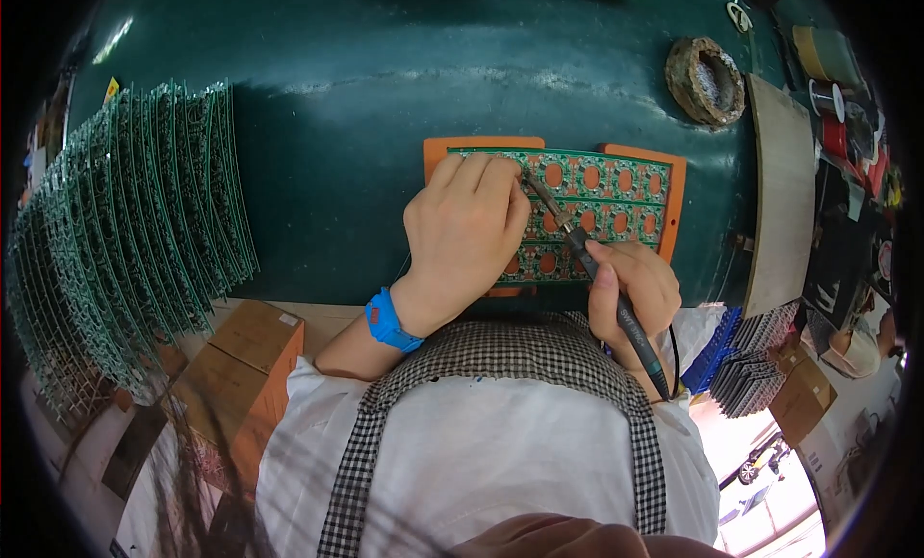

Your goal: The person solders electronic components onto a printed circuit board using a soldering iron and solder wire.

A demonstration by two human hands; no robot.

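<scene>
A green circuit board panel (630,210) with rows of round openings lies in an orange fixture (676,197) in front of me. My right hand (637,287) is closed around the dark handle of a soldering iron (577,239), held like a pen. The iron slants up and left, its metal tip at the board's upper rows beside my left fingertips. Over the left part of the board rests my left hand (467,216), fingers curled and pressed together. Whatever they pinch is hidden beneath them. A blue wristband (387,319) is on my left wrist.
Many green circuit boards (173,183) stand in a row at the left. A round, crusty brown bowl (705,81) sits at the back right, near a flat board (778,197). Beyond it are wire spools (826,100). Cardboard boxes (252,337) stand below the table, lower left.
</scene>
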